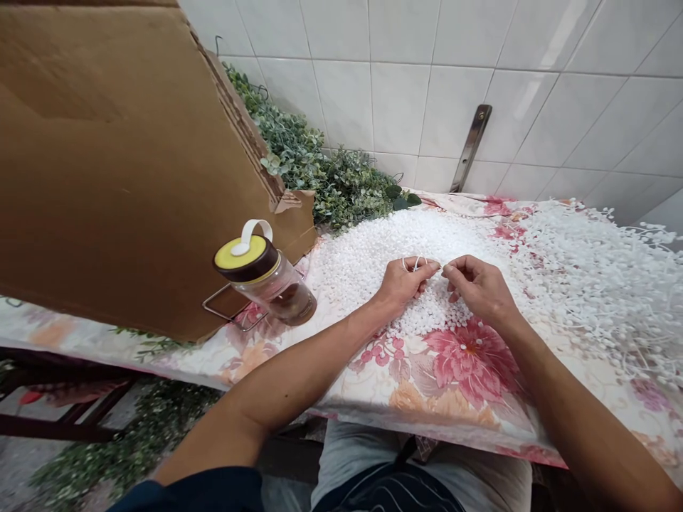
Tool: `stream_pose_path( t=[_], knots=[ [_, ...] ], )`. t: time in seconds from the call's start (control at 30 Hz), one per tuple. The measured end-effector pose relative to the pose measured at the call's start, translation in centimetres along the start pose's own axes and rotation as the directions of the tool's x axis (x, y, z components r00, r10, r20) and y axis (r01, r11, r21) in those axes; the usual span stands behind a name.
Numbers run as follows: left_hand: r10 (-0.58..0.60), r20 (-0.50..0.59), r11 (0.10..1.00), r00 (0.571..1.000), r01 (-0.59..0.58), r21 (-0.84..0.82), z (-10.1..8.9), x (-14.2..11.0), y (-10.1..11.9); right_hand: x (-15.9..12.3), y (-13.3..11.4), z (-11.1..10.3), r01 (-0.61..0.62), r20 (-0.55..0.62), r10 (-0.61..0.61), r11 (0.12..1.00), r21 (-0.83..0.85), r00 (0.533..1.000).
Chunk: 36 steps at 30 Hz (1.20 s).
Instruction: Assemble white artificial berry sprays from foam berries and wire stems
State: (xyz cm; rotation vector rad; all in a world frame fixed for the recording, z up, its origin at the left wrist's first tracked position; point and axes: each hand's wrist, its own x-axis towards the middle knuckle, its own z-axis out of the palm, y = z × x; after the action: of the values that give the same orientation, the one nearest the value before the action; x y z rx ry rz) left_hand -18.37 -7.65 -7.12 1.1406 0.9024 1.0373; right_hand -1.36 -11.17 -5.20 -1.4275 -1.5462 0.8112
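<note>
My left hand [406, 281] is closed, with a thin white stem [417, 263] looping up between its fingers. Almost touching its fingertips, my right hand [480, 286] pinches thumb and forefinger together; whatever is in that pinch is too small to make out. Both hands are just over a wide heap of small white beads [352, 267] spread on a floral tablecloth [469, 363]. To the right lies a pile of white branched sprays with bead-like tips [602, 277].
A large cardboard box [107, 163] stands at the left. Beside it is a clear bottle [285, 295] with a yellow and brown lid and dark liquid, near a bent metal wire stand [216, 307]. Artificial green foliage [341, 178] lies against the tiled wall [400, 99]; more foliage [128, 434] is below the table.
</note>
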Motion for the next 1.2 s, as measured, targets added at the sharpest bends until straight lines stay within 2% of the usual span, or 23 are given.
stream_pose_path(
  t=[0.13,0.33,0.73,0.9,1.03,1.1,1.2],
  knots=[
    [-0.020,-0.010,1.000,1.000,0.020,0.008,0.1,-0.1,0.0,0.0,0.3,0.1,-0.029,0.050,0.029,1.000,0.005,0.998],
    [-0.029,-0.028,0.999,0.999,0.030,0.017,0.1,0.0,-0.1,0.1,0.5,0.4,-0.004,0.018,0.003,0.999,0.052,1.000],
    [0.003,-0.033,0.997,0.999,0.000,0.071,0.1,0.0,-0.4,0.2,1.2,0.6,0.015,-0.042,-0.018,0.997,-0.074,0.999],
    [0.028,-0.023,0.996,0.999,-0.025,0.087,0.1,-0.1,-0.6,0.4,0.5,0.5,-0.026,-0.065,0.017,0.988,-0.150,0.998],
    [0.056,0.000,0.993,0.998,-0.056,0.101,0.0,-0.1,-0.7,0.6,0.3,0.5,-0.062,-0.027,0.059,0.986,-0.157,0.998],
    [0.085,0.013,0.990,0.996,-0.086,0.110,0.0,-0.2,-0.5,0.7,0.7,0.4,-0.032,-0.065,0.018,0.976,-0.217,0.998],
    [0.147,0.016,0.982,0.989,-0.148,0.117,0.1,-0.3,0.1,0.9,1.2,0.0,0.014,-0.212,-0.104,0.921,-0.389,0.972]
  ],
)
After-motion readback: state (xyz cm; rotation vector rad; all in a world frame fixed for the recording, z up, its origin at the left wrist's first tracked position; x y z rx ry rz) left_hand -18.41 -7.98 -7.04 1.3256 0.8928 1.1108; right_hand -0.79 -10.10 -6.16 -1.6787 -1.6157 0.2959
